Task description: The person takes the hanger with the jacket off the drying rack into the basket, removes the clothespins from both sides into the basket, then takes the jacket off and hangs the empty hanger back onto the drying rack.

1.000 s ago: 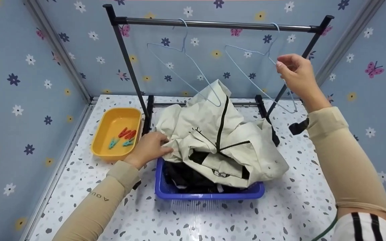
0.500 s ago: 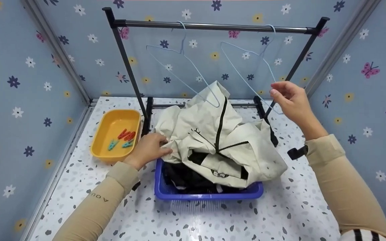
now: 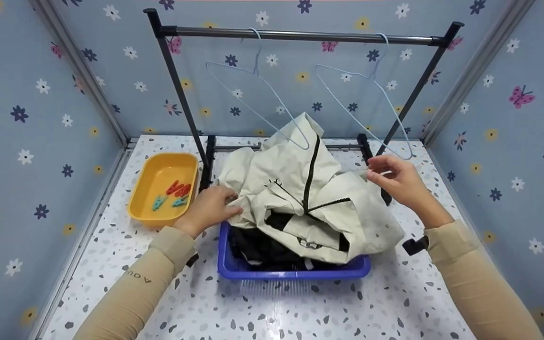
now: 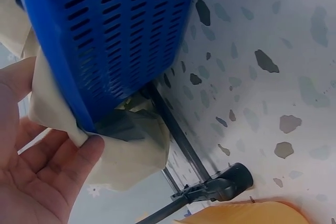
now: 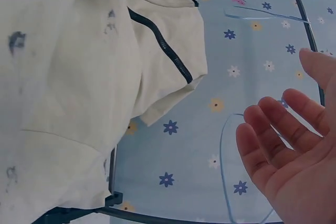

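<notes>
A cream jacket (image 3: 295,174) with black zips is heaped over the blue basket (image 3: 295,274), some dark cloth (image 3: 262,248) showing beneath it. At the jacket's left side my left hand (image 3: 210,208) pinches a fold of it; in the left wrist view the cream fabric (image 4: 55,100) passes between thumb and fingers by the basket's corner. My right hand (image 3: 397,179) is at the jacket's far right side, its fingers loosely bent. The right wrist view shows that hand (image 5: 294,145) with nothing in it, apart from the jacket (image 5: 100,87).
Two pale blue wire hangers, a left hanger (image 3: 258,75) and a right hanger (image 3: 376,80), hang from a black rack (image 3: 300,34) behind the basket. Left of it stands a yellow tray (image 3: 142,189) with red and green clothespins (image 3: 177,189). Flowered walls enclose the speckled floor.
My right hand has come down from beside the right hanger to the jacket's right side. That hanger swung left, then back right. The left hand stays put.
</notes>
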Available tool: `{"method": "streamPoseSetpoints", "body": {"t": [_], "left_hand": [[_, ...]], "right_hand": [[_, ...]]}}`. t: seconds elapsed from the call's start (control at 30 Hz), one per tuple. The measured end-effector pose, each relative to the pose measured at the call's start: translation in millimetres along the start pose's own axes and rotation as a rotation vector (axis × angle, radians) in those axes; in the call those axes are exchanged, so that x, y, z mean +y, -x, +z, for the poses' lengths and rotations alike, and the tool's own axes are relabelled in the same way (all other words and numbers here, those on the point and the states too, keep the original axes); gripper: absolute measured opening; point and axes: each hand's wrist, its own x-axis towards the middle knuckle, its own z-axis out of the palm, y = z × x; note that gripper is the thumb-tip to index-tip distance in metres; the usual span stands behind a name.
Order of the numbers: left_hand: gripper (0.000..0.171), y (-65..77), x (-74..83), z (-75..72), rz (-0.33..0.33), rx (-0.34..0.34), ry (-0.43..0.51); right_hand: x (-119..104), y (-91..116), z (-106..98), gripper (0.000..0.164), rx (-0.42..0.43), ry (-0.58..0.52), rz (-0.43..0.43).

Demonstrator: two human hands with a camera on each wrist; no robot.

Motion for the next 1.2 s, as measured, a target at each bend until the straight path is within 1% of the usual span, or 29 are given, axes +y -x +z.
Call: {"method": "streamPoseSetpoints", "body": {"t": [0.13, 0.2, 0.27, 0.3, 0.37, 0.4, 0.47, 0.53, 0.57, 0.63, 0.77, 0.87, 0.93, 1.03, 1.13, 1.2], "left_hand": [[0.023, 0.4, 5.3, -1.6, -0.005, -0.012, -0.034], [0.025, 0.7, 7.7, -1.7, 0.005, 0.012, -0.058], [0.031, 0.6, 10.5, -1.9, 0.034, 0.055, -0.084], [0.034, 0.4, 12.0, -2.2, 0.058, 0.078, -0.086], [0.040, -0.9, 16.0, -3.2, 0.133, 0.118, -0.095], [0.043, -1.8, 18.4, -4.0, 0.173, 0.128, -0.099], [0.048, -3.9, 23.8, -6.0, 0.264, 0.122, -0.104], [0.055, -6.5, 29.0, -7.5, 0.338, 0.089, -0.118], [0.058, -7.9, 31.3, -8.0, 0.361, 0.064, -0.125], [0.061, -11.1, 34.6, -8.1, 0.379, -0.001, -0.133], [0.059, -16.4, 35.6, -6.0, 0.335, -0.130, -0.133], [0.051, -18.4, 33.0, -3.9, 0.309, -0.174, -0.132], [0.045, -18.9, 31.5, -3.0, 0.298, -0.179, -0.122], [0.034, -18.8, 30.5, -2.6, 0.293, -0.162, -0.102], [0.025, -18.5, 30.4, -3.0, 0.308, -0.132, -0.075], [0.022, -18.0, 29.6, -3.4, 0.324, -0.109, -0.056]], "right_hand": [[8.4, 11.1, 10.7, 0.035, -0.054, -0.004, -0.014], [11.2, 17.6, 16.0, 0.035, -0.089, -0.003, -0.023], [13.6, 24.4, 20.9, 0.035, -0.122, 0.001, -0.037], [14.7, 27.8, 23.2, 0.035, -0.138, 0.007, -0.049], [16.8, 34.3, 26.9, 0.034, -0.168, 0.011, -0.077], [18.0, 37.1, 28.3, 0.034, -0.183, 0.017, -0.097], [20.1, 41.9, 30.7, 0.034, -0.216, 0.039, -0.143], [22.7, 46.1, 32.1, 0.037, -0.257, 0.070, -0.183], [23.6, 47.9, 32.8, 0.039, -0.280, 0.087, -0.202], [24.9, 51.7, 33.8, 0.046, -0.337, 0.121, -0.214], [25.0, 60.5, 35.7, 0.069, -0.472, 0.196, -0.151], [24.2, 66.5, 38.5, 0.085, -0.543, 0.260, -0.088], [24.2, 69.2, 41.3, 0.089, -0.550, 0.303, -0.085], [25.7, 71.4, 45.1, 0.083, -0.505, 0.345, -0.127], [28.7, 71.1, 47.1, 0.065, -0.420, 0.344, -0.205], [31.0, 69.9, 47.5, 0.050, -0.345, 0.332, -0.261]]}}
